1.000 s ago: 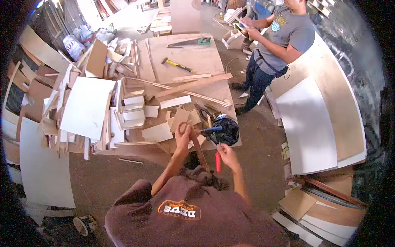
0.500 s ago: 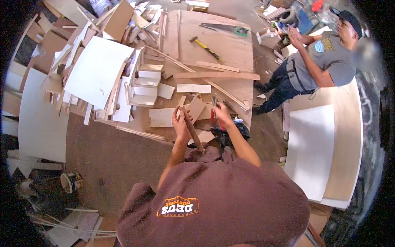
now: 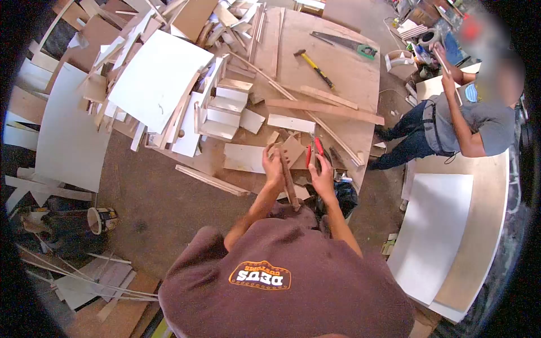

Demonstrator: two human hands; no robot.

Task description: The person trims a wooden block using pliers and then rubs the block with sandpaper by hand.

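My left hand is wrapped round the upper part of a narrow brown wooden strip, whose lower end reaches my shirt. To its right, my right hand grips red-handled pliers, with the handles spread and the metal end pointing up. Both hands are over the near edge of the wooden table. Small boards lie beside and beyond my left hand. A black plastic bag is just right of my right wrist.
A hammer and a green-handled saw lie on the table's far part. Wood offcuts and a large white panel are piled at left. A person stands at right, holding a strip, near leaning sheets.
The pliers have risen from below the table edge to beside the strip, and their handles now point differently. The strip stays in my left hand. The view has shifted, and the other person's hands have risen.
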